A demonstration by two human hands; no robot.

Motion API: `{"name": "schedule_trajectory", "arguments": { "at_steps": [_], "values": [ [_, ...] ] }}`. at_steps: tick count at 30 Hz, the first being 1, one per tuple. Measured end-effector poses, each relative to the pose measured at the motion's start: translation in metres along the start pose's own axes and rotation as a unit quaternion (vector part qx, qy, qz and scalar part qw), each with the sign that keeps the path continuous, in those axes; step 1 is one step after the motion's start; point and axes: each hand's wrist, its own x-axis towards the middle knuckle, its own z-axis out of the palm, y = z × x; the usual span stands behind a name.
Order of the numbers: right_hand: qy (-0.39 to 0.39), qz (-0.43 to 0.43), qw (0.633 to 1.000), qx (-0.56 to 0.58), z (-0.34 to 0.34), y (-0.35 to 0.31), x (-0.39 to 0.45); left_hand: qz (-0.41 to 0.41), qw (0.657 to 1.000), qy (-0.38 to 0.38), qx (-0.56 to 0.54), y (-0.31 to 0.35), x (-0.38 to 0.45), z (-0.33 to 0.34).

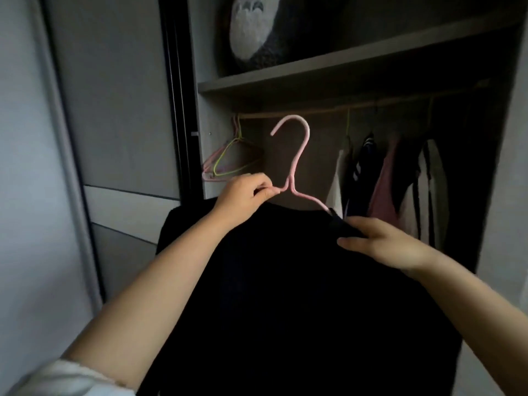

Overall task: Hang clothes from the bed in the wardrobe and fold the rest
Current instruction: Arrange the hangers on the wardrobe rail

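A black garment [285, 281] hangs on a pink hanger [297, 155] that I hold up in front of the open wardrobe. My left hand [245, 195] pinches the hanger's left arm just below the neck. My right hand [380, 241] grips the garment's right shoulder where the hanger's right arm disappears into the cloth. The hook points left, a little below the wardrobe rail [314, 111].
Empty pink and green hangers [225, 161] hang at the rail's left end. Several clothes [400, 181] hang on the right. A shelf [343, 61] above carries a grey plush cushion [257, 30]. A sliding door [120, 110] stands to the left.
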Motion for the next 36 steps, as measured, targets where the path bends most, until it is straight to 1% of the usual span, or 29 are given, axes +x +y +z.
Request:
{"name": "schedule_trajectory", "arguments": {
  "at_steps": [3,6,8,10,12,15,18,20,23,27,29,32,34,36],
  "values": [
    [0.01,0.029,0.997,0.069,-0.015,0.003,0.04,-0.003,0.998,0.018,0.053,-0.026,0.047,0.006],
    [0.031,0.015,0.997,0.075,-0.021,0.01,0.069,0.021,0.991,0.025,0.127,-0.045,0.074,0.017],
    [0.059,0.006,0.994,0.097,-0.03,0.009,0.09,0.032,0.985,0.052,0.16,-0.059,0.091,0.028],
    [0.074,0.018,0.989,0.129,-0.039,0.005,0.108,0.007,0.985,0.075,0.158,-0.069,0.102,0.036],
    [0.106,0.033,0.983,0.145,-0.047,0.003,0.131,-0.02,0.983,0.082,0.161,-0.086,0.109,0.043],
    [0.2,0.042,0.974,0.1,-0.056,0.004,0.168,-0.04,0.966,0.074,0.246,-0.121,0.113,0.047],
    [0.273,0.064,0.958,0.063,-0.066,0.008,0.21,-0.101,0.944,0.07,0.306,-0.157,0.121,0.044],
    [0.305,0.088,0.947,0.057,-0.067,0.009,0.237,-0.134,0.923,0.043,0.357,-0.177,0.126,0.043],
    [0.348,0.108,0.929,0.058,-0.058,0.014,0.276,-0.139,0.902,-0.013,0.409,-0.212,0.133,0.046],
    [0.408,0.134,0.903,0.017,-0.049,0.02,0.32,-0.129,0.894,-0.071,0.424,-0.264,0.146,0.051],
    [0.439,0.143,0.886,-0.03,-0.048,0.022,0.334,-0.124,0.893,-0.08,0.425,-0.288,0.157,0.051],
    [0.466,0.155,0.863,-0.113,-0.052,0.026,0.354,-0.098,0.891,-0.085,0.434,-0.311,0.175,0.054],
    [0.476,0.169,0.854,-0.122,-0.058,0.028,0.364,-0.08,0.896,-0.092,0.427,-0.315,0.188,0.06],
    [0.486,0.186,0.845,-0.124,-0.066,0.031,0.377,-0.053,0.908,-0.097,0.405,-0.318,0.206,0.07]
  ]
}}
